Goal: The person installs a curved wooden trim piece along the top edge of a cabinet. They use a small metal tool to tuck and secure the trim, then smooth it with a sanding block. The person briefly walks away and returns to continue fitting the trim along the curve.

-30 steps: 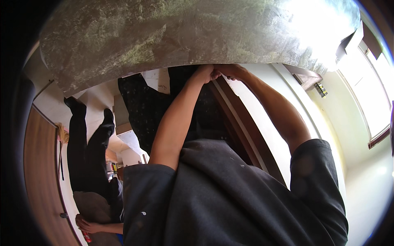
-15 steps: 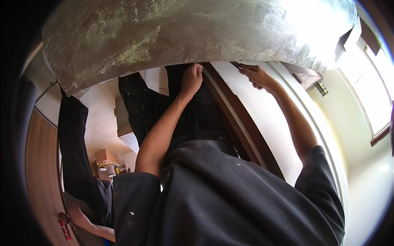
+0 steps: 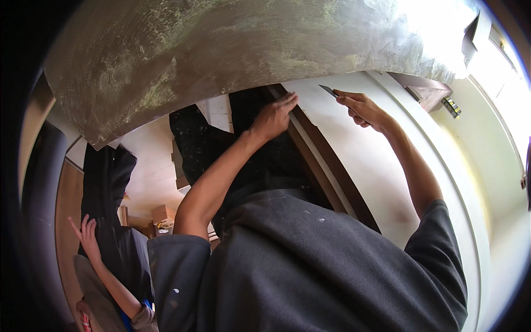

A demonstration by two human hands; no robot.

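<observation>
Our right hand (image 3: 363, 110): fingers closed round a knife (image 3: 328, 90), just below the smeared sheet (image 3: 221, 47) | left hand (image 3: 272, 119): fingers partly spread, nothing seen held | risk: a slip (bare blade, hands near) could cut us or score the sheet

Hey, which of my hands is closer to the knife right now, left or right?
Right. Your right hand grips the knife by its handle, while your left hand is off to its left, apart from it.
</observation>
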